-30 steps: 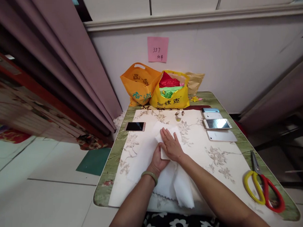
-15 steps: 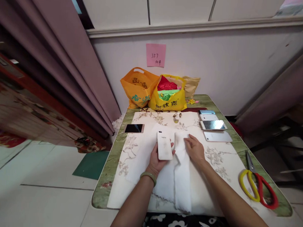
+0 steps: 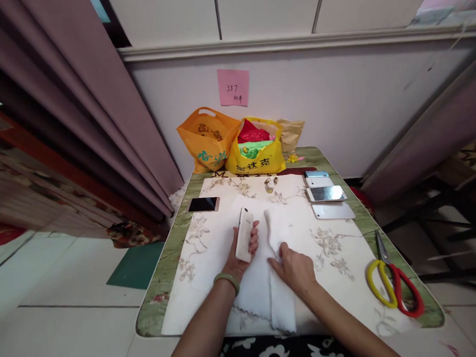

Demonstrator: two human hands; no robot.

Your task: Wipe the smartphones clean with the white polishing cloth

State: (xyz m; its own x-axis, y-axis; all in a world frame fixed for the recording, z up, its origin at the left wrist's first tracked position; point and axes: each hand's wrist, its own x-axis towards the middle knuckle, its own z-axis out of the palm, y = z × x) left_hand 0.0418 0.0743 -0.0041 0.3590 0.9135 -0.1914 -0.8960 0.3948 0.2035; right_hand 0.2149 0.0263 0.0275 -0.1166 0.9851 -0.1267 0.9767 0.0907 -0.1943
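My left hand [image 3: 235,263] is wrapped round a white smartphone [image 3: 244,235], its back showing and its body tilted on edge above the table. A white cloth [image 3: 254,289] with a scalloped edge lies beneath, its right side folded over. On that fold rests my right hand [image 3: 298,266], thumb and forefinger curled against the fabric at the fold's edge. Just how much cloth is between the fingertips is hidden. Left of the cloth lies a dark-screened phone [image 3: 204,204]. Several other phones sit at the right, among them a white one [image 3: 333,211] and one with a shiny screen [image 3: 326,193].
Scissors [image 3: 394,288] with yellow and red handles lie near the table's right edge. At the back stand an orange bag [image 3: 208,138], a yellow bag [image 3: 258,161] with red and green stuff inside, and a tan pouch [image 3: 290,134]. A floral mat [image 3: 198,245] covers the tabletop.
The phone in my left hand has turned from back-up to nearly edge-on. My right hand has come down along the cloth's fold, nearer to me, its fingers curling in. The view has shifted slightly.
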